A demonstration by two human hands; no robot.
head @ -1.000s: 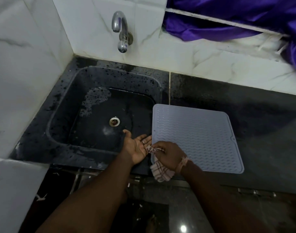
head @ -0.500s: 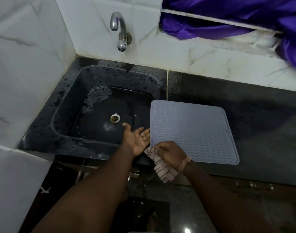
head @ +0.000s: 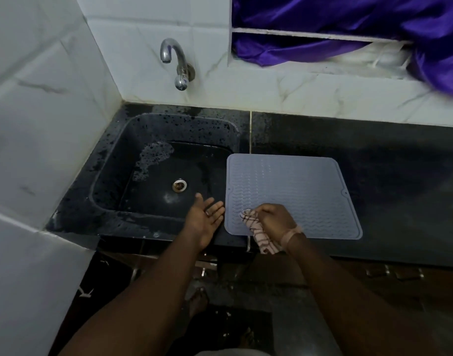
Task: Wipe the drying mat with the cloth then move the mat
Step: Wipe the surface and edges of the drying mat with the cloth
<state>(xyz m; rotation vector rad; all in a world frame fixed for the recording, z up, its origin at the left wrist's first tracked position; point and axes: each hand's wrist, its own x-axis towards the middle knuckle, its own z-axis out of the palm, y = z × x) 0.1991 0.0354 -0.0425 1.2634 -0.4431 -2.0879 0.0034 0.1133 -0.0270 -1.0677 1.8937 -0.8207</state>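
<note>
A person's right hand [head: 274, 220] bunches a checked cloth [head: 258, 233] in curled fingers and presses it onto the near left corner of a grey drying mat [head: 292, 191], the loose tail of the cloth trailing off the mat's front edge and over the lip of the counter. The left hand [head: 203, 218] hovers palm up with fingers spread and holding nothing, just off the mat's left edge, apparently cupped there to catch whatever the cloth sweeps off that side; whether it touches the mat cannot be told. The mat lies flat on a dark stone counter [head: 387, 176], its ribbed face up, and its left edge slightly overhangs the basin of a black sink [head: 153, 181] beside it, a placement that would let water run off into the drain [head: 179, 185]. A patch of suds clings to the sink's far left wall, away from the mat. Behind the sink, on the white marble-look tiled wall [head: 271, 93], a chrome tap [head: 178, 62] points down over the basin. Farther along the wall from the mat, a purple cloth [head: 348, 27] hangs across a window opening. The wiping looks to be under way at the mat's near corner, with most of its surface beyond the cloth and the move of the mat not yet made.
</note>
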